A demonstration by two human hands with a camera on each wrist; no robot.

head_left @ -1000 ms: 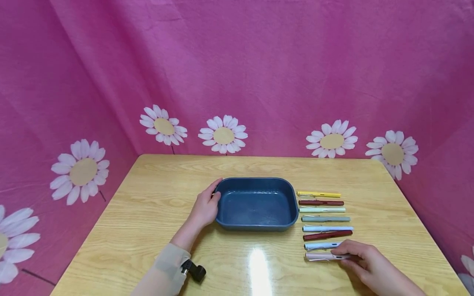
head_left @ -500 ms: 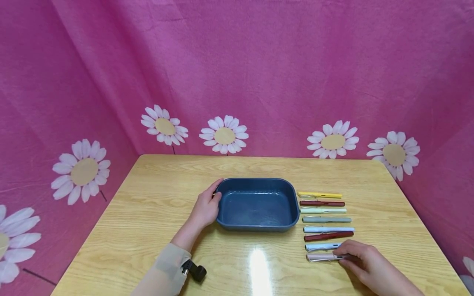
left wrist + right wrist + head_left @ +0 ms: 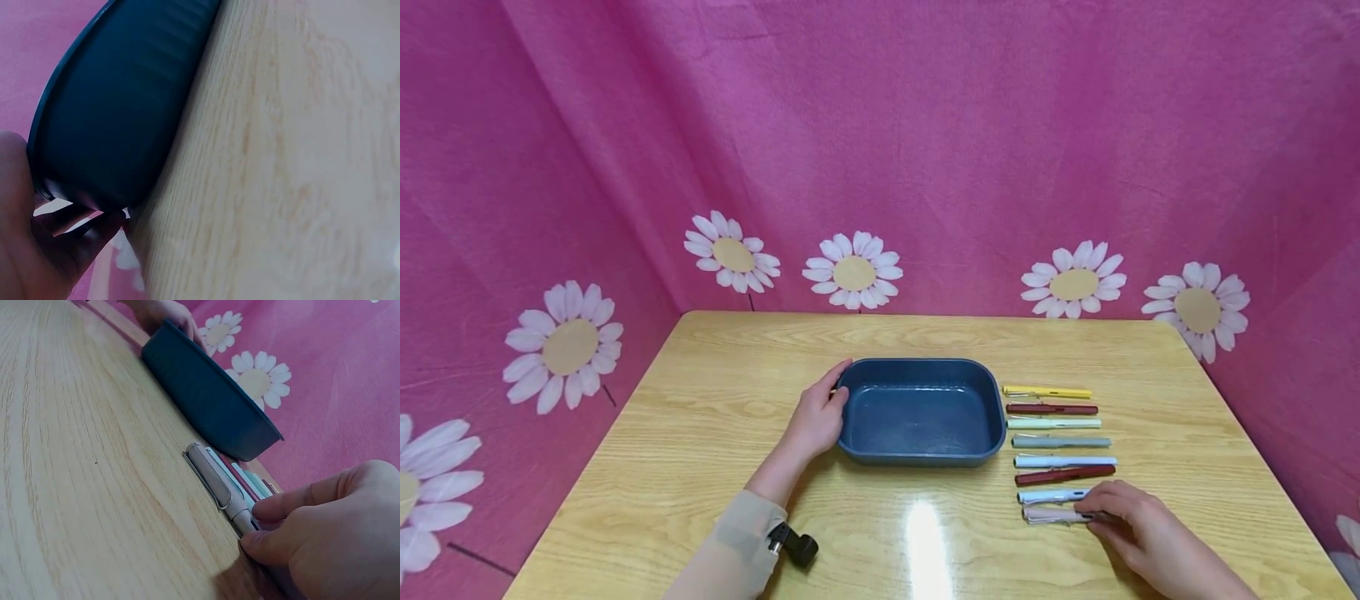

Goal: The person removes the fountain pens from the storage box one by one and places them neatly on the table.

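A dark blue rectangular tray (image 3: 921,457) with rounded corners sits mid-table. My left hand (image 3: 817,417) grips its left end, thumb at the rim and fingers against the outer wall; in the left wrist view the fingers (image 3: 94,234) curl by the tray's end. At the right, my right hand (image 3: 1138,529) pinches a pale pink pen (image 3: 215,478) between thumb and forefinger around the middle, its clip end pointing left. The pen lies close alongside a light blue pen (image 3: 1048,497), the nearest of a column of pens; its far end is hidden by the hand.
Beyond the light blue pen lie a dark red pen (image 3: 1063,476), a paler blue one (image 3: 1067,462), a grey-green pen (image 3: 1060,442) and several more up to a yellow pen (image 3: 1048,392). The tray's right end stands close to them. A pink floral cloth (image 3: 955,167) borders the wooden table (image 3: 722,358).
The pale pink pen has shifted slightly away from me and to the right, nearer the light blue pen, with my right hand still on it. My left hand and the tray stay put.
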